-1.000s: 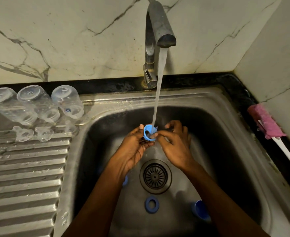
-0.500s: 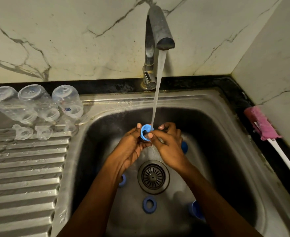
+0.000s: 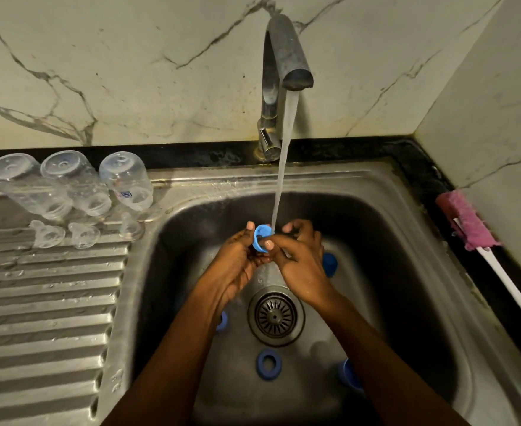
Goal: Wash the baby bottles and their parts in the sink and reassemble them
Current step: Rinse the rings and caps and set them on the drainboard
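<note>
L hand (image 3: pixel 237 269): fingers curled round blue collar ring (image 3: pixel 260 238), thumb on its far-left rim. R hand (image 3: pixel 302 265) pinches ring's near-right edge, other fingers curled behind. Ring is tilted, held above basin, w/ water stream (image 3: pixel 283 167) from faucet (image 3: pixel 286 50) striking its right rim. Sink (image 3: pixel 406 247) floor: drain strainer (image 3: pixel 276 315), loose blue ring (image 3: pixel 268 365), other blue parts (image 3: pixel 329 265) partly hidden by arms. Drainboard (image 3: pixel 47 318), left: three clear bottles (image 3: pixel 74 182) inverted in a row; three clear nipples (image 3: pixel 84 235) just in front. Pink-headed bottle brush (image 3: pixel 465 219) lies on right counter edge.
</note>
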